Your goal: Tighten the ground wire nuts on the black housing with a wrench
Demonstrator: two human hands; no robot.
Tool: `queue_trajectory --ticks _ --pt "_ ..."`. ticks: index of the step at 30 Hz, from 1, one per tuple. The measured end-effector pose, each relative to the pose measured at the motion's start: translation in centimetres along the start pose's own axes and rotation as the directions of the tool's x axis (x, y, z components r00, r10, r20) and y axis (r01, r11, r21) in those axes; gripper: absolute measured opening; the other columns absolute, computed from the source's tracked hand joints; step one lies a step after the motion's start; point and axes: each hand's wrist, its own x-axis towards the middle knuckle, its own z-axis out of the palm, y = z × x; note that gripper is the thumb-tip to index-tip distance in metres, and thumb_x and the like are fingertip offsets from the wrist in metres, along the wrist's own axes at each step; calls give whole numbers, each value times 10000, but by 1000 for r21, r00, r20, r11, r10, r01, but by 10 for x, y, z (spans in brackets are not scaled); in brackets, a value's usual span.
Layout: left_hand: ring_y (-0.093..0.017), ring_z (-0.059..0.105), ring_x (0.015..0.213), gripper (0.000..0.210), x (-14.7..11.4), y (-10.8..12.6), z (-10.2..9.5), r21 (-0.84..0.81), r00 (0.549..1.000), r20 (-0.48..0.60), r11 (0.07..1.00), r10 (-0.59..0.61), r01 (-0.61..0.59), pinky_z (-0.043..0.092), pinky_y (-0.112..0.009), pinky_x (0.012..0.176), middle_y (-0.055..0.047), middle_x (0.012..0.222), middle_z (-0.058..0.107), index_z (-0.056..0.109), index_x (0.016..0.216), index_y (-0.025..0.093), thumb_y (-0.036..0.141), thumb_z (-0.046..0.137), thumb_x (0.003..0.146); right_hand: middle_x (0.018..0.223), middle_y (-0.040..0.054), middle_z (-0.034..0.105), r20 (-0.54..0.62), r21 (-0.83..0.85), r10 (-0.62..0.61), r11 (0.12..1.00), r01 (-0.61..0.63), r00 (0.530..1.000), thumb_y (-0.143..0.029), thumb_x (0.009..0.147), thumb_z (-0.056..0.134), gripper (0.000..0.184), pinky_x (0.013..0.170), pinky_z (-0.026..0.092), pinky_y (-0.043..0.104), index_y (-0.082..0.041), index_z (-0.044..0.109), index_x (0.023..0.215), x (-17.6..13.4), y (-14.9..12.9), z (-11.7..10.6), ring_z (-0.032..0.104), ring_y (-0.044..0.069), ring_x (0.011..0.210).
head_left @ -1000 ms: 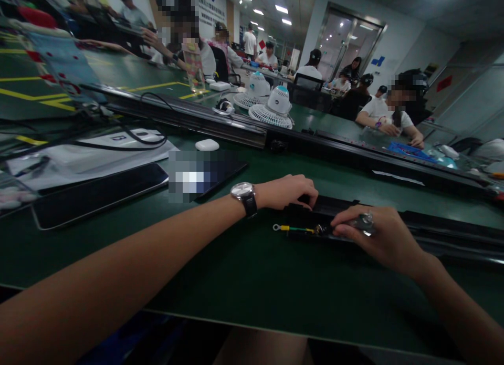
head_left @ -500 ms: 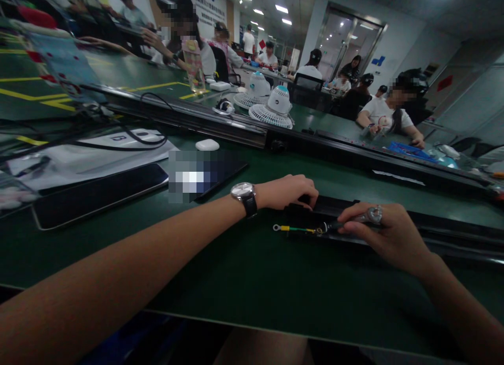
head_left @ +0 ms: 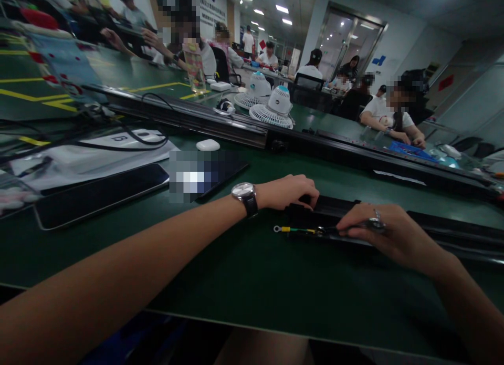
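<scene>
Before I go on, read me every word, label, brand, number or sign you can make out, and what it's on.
"B": white sheet at left, apparently a single letter.
Wall sign: Chinese characters and smaller lines, too blurred to read.
Nearer white fan: small emblem, unreadable.
Wristwatch: dial too small to read.
Black channel and ring terminal: none visible.

Channel (head_left: 326,204): plain black. Wire (head_left: 300,230) at the channel's left end: green, going yellow toward its inner end. Wire sleeve (head_left: 285,229): yellow; ring terminal (head_left: 276,229): silver. Tabletop (head_left: 236,286) under the channel: dark green. Watch (head_left: 244,193) left of channel: silver case, pale dial, black strap. Flat slab (head_left: 102,197) farther left of channel: black, silver edge. Fans (head_left: 278,102) behind channel: white, teal caps. Tray (head_left: 411,151) behind channel, to its right: blue.
</scene>
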Motion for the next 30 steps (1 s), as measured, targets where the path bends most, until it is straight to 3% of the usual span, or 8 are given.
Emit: queue_trajectory --ticks 2,5,10,17,24,30 --pt "-198 546 1058 103 0 0 0 -3 1000 1 1000 1 -1 408 -328 923 -38 1125 648 717 988 246 322 649 977 1032 39 781 60 51 -12 999 9 998 -300 1014 595 172 814 579 303 -266 733 1109 -1 3 -7 745 195 930" --pt "-198 546 1052 110 -1 1 -1 -8 1000 1 1000 1 -1 407 -330 925 -36 1126 648 718 990 248 330 645 978 1034 28 784 59 64 29 997 -33 998 -318 1004 609 178 792 580 294 -276 743 1113 -1 4 -11 749 190 916" --pt "-198 544 1047 110 -1 2 -2 -9 1000 2 1000 2 -2 406 -333 922 -34 1124 648 717 994 250 333 647 976 918 0 793 -94 -9 134 991 -136 986 -320 983 637 149 718 560 274 -274 760 1051 -2 0 -3 749 167 783" --pt "-199 548 1043 91 0 1 0 -7 1000 -11 1000 4 -4 405 -332 906 -34 1114 652 718 986 250 308 649 974 774 5 799 -244 -3 184 982 -190 952 -321 975 637 156 601 543 280 -246 774 970 1 -8 7 755 186 668" --pt "-204 549 1049 90 0 1 0 -2 1000 -9 1000 7 -7 409 -331 899 -34 1116 652 717 988 254 316 653 972 894 -5 816 -246 -32 146 987 -159 958 -303 963 658 123 639 543 275 -262 774 968 2 -8 11 751 163 683" --pt "-201 546 1049 98 1 0 0 5 1000 0 1000 -3 3 407 -325 911 -35 1117 650 714 989 250 323 652 974 873 -24 811 -229 -54 129 988 -145 965 -292 961 670 113 641 529 264 -265 773 999 2 -10 13 745 151 693"
